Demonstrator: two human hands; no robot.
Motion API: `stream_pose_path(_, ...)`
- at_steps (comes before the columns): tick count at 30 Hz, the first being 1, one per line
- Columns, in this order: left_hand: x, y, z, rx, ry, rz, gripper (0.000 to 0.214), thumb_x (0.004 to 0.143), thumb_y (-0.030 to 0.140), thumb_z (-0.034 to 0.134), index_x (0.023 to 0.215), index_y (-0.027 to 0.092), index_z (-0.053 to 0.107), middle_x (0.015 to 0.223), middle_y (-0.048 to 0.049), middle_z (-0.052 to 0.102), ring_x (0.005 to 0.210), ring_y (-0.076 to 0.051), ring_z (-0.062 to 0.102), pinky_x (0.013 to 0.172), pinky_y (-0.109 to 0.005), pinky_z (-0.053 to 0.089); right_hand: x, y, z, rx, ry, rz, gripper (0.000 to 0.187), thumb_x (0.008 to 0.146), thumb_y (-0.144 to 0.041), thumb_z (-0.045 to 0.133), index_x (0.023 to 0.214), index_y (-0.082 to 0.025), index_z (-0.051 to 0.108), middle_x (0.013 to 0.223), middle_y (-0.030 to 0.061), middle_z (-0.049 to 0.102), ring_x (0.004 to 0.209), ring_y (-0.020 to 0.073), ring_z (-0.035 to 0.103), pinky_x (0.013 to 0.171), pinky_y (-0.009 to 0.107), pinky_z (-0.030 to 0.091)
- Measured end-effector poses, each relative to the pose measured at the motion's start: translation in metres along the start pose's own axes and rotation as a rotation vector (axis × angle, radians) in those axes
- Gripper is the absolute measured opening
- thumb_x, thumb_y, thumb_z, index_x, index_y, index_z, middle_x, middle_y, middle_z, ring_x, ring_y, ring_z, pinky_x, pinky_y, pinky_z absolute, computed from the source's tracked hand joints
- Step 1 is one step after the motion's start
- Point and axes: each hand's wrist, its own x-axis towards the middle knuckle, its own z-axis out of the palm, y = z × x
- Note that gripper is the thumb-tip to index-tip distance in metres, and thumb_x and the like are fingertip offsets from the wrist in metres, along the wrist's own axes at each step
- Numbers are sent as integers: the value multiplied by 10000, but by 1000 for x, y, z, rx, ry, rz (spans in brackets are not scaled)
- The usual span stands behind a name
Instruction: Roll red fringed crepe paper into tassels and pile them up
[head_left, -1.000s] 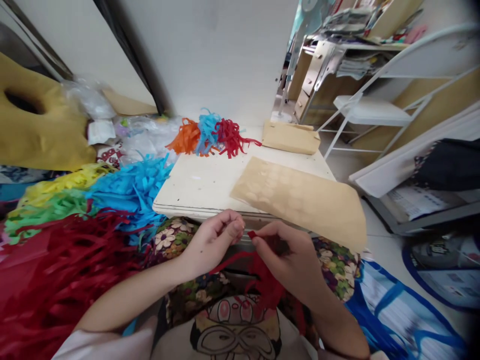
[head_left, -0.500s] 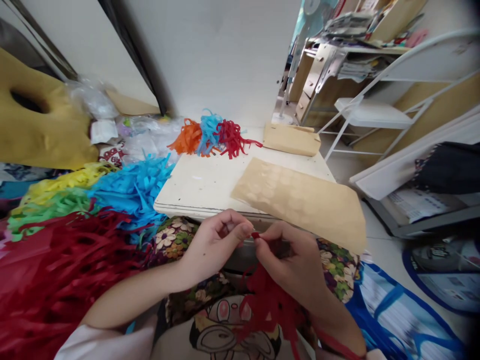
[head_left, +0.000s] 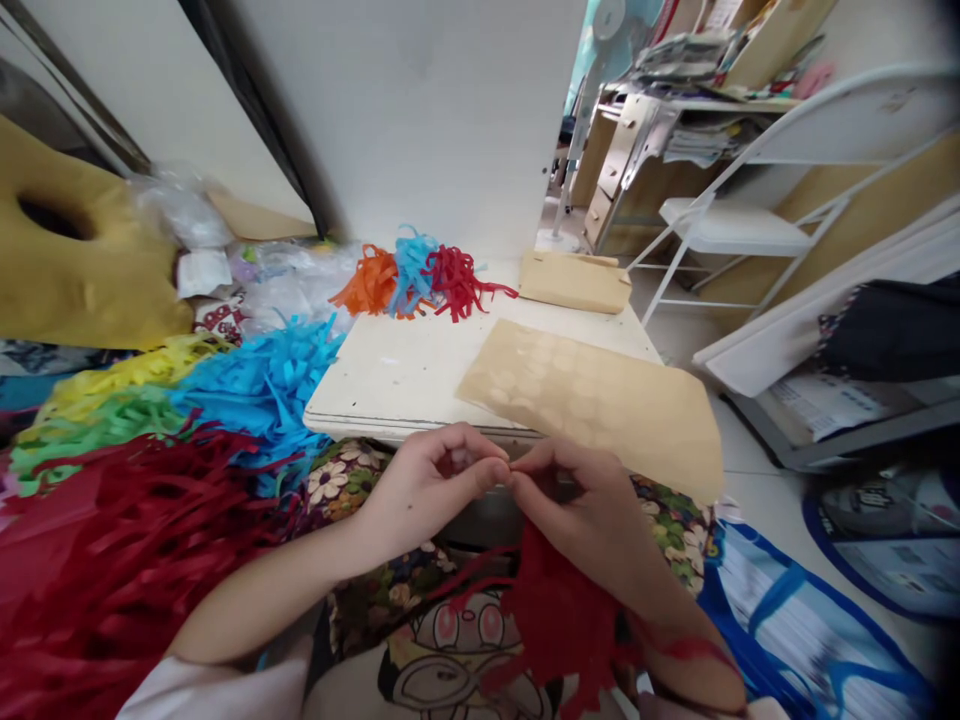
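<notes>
Two hands, left hand (head_left: 427,485) and right hand (head_left: 585,510), pinch red fringe (head_left: 559,620) fingertip to fingertip just below the table (head_left: 390,385). Thin strips; hard tug likely tears them.

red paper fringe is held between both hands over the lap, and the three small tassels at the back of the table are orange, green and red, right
Not quite. The head view shows the red paper fringe held between the left hand and right hand over the lap, but the three small tassels at the back of the table are orange, blue and red, not green.
</notes>
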Motion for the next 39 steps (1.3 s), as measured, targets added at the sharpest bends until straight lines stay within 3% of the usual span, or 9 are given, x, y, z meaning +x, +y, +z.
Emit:
stream_pose_path(5,1,0,0,-89,41,4,55,620,155,579,671,155,599,549,19,609,476,-69,542,441,-153,437,-2,9,3,67,114,-4,56,693,-198,540,690,-172,491,613,-29,548,538,79,497,499,188,390)
stream_pose_path(10,1,-3,-5,-74,68,25,87,626,147,577,704,163,612,601,8,639,526,-86,577,494,-171,470,-2,16,4,-86,31,-91,40,720,-187,484,715,-175,521,648,-15,551,591,102,493,558,228,388)
stream_pose_path(16,3,-5,-6,64,2,19,76,635,155,572,695,159,619,580,18,628,526,-77,564,481,-155,449,-1,15,7,-136,99,-154,71,702,-153,489,650,-174,532,613,-19,557,593,109,494,594,254,382)
stream_pose_path(20,6,-7,-10,111,-59,49,101,677,181,547,730,160,630,586,9,621,530,-88,557,497,-183,456,-3,18,10,-81,123,-96,59,703,-168,515,666,-190,556,634,-19,582,614,117,528,612,266,406)
stream_pose_path(23,8,-11,-13,201,-119,164,166,748,196,469,760,165,632,608,-4,611,558,-89,553,526,-198,462,-3,22,13,-27,140,-41,44,696,-178,525,734,-193,540,674,-8,598,655,134,554,633,282,429)
stream_pose_path(28,8,-22,-13,600,87,641,171,739,125,486,871,127,595,814,-69,610,751,-112,553,656,-222,466,4,31,18,89,103,-44,73,714,-220,523,776,-182,518,732,13,600,681,132,563,627,268,452)
stream_pose_path(31,8,-27,-13,752,81,811,215,739,102,479,941,116,552,869,-82,595,798,-118,532,688,-233,463,8,37,22,176,38,-48,74,738,-205,485,790,-176,529,722,10,594,653,111,554,598,235,452)
stream_pose_path(39,15,-27,-15,733,175,651,111,746,109,449,737,103,559,691,-54,553,666,-103,514,602,-206,434,19,41,31,205,-85,-12,34,633,-150,452,601,-160,448,636,-15,522,587,91,476,565,209,396)
